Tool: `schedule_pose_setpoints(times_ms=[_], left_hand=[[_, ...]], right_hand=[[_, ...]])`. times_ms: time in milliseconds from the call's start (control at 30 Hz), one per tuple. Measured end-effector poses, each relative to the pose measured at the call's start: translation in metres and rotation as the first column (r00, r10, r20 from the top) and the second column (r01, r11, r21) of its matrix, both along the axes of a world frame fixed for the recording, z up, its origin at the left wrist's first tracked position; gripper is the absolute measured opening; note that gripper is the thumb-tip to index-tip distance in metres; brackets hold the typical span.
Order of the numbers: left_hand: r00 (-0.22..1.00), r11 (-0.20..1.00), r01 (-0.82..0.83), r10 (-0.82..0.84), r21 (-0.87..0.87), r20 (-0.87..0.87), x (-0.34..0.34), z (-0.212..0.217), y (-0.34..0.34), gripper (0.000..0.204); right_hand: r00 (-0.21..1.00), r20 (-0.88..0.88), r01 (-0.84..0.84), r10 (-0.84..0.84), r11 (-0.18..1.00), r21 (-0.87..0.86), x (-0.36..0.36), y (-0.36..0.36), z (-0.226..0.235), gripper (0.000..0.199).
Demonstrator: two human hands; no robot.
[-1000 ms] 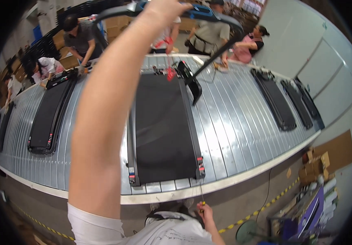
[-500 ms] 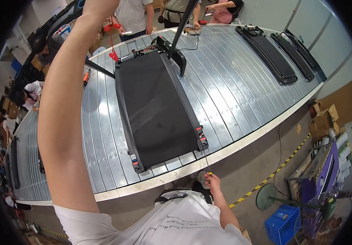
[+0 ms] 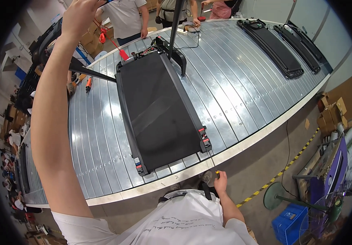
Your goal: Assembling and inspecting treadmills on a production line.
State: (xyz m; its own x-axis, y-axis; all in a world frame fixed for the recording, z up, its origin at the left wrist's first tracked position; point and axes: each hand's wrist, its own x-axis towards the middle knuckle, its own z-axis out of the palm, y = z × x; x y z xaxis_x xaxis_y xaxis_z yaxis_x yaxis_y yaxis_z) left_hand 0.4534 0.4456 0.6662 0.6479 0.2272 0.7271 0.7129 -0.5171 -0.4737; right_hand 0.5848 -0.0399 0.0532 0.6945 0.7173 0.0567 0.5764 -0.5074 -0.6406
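Observation:
A treadmill with a black belt (image 3: 159, 110) and dark side rails lies in front of me, its near end close to the table edge. My right hand (image 3: 221, 182) is closed around the yellow-and-black handle of a screwdriver (image 3: 217, 174). Its thin shaft points at the treadmill's near right end cap (image 3: 205, 141); whether the tip touches is too small to tell. Raised at the upper left, my left hand (image 3: 79, 18) has its fingers curled at a dark blue thing (image 3: 109, 1), mostly cut off by the picture's top edge. One black upright (image 3: 177, 24) rises from the far end.
The slatted metal table (image 3: 233, 90) has a pale rim. An orange-handled tool (image 3: 88, 84) lies left of the treadmill, and folded black units (image 3: 272, 49) lie far right. Several co-workers stand across the table. A blue crate (image 3: 290, 222) and fan base (image 3: 272, 196) stand on the right floor.
My left hand has come down into view at the upper left. My right hand, with the screwdriver, has shifted slightly right. The whole view has tilted a little, and co-workers opposite have moved.

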Motion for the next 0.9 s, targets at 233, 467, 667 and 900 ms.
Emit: schedule_pose_setpoints(times_ms=[233, 467, 667, 900], left_hand=[[1.0, 0.998, -0.008, 0.007, -0.065, -0.013, 0.023, 0.007, -0.003, 0.032], [0.992, 0.976, 0.101, -0.083, 0.195, -0.1, -0.004, 0.0, 0.073, 0.032], [0.991, 0.965, 0.126, -0.11, 0.232, -0.078, -0.001, 0.012, 0.077, 0.029], [0.996, 0.985, 0.083, -0.078, 0.151, -0.039, 0.012, 0.007, 0.06, 0.03]], right_hand=[[0.57, -0.798, 0.278, -0.197, 0.96, -0.039, 0.026, -0.017, -0.028, 0.034], [-0.231, -0.969, 0.611, -0.086, 0.763, -0.213, 0.009, -0.012, -0.003, 0.054], [0.343, -0.907, 0.757, -0.243, 0.644, 0.114, 0.022, 0.001, 0.01, 0.035], [-0.453, -0.891, 0.645, 0.038, 0.704, -0.297, 0.004, -0.003, -0.01, 0.08]])
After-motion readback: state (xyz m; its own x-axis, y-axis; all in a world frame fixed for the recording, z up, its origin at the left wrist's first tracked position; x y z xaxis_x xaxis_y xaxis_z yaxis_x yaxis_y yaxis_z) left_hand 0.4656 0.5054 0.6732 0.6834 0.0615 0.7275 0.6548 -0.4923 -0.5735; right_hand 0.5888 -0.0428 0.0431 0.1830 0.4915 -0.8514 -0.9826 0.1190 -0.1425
